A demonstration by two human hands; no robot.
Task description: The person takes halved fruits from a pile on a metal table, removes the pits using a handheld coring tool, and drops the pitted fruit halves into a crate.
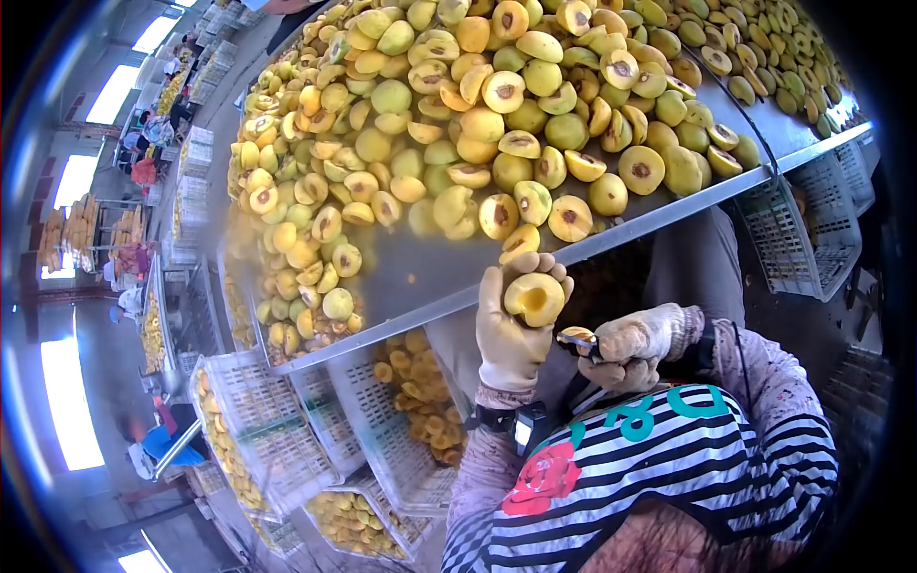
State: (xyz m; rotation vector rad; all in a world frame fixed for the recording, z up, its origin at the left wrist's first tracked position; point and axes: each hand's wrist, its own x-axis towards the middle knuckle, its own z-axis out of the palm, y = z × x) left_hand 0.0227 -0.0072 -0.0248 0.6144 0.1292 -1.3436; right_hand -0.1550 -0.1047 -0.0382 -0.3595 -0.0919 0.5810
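Note:
A yellow peach half [536, 300] rests in my gloved left hand [507, 332], its cut face up, with a smooth hollow where the pit sits in others. The fingers curl around it just off the table's metal rim. Close by on the right, my gloved right hand [638, 348] is closed around a small dark-handled tool with a metal head [579, 338]. Something brownish-orange shows at that head; I cannot make out what. The tool is apart from the peach half. Many halved peaches [501, 93], most with brown pits or pit marks, are heaped on the table beyond my hands.
The metal table's raised rim [659, 221] runs diagonally before me. White plastic crates [272, 430] of peach pieces stand at lower left, and another crate [800, 234] is at right. Other people [143, 172] and stacked crates [196, 158] are farther off at left.

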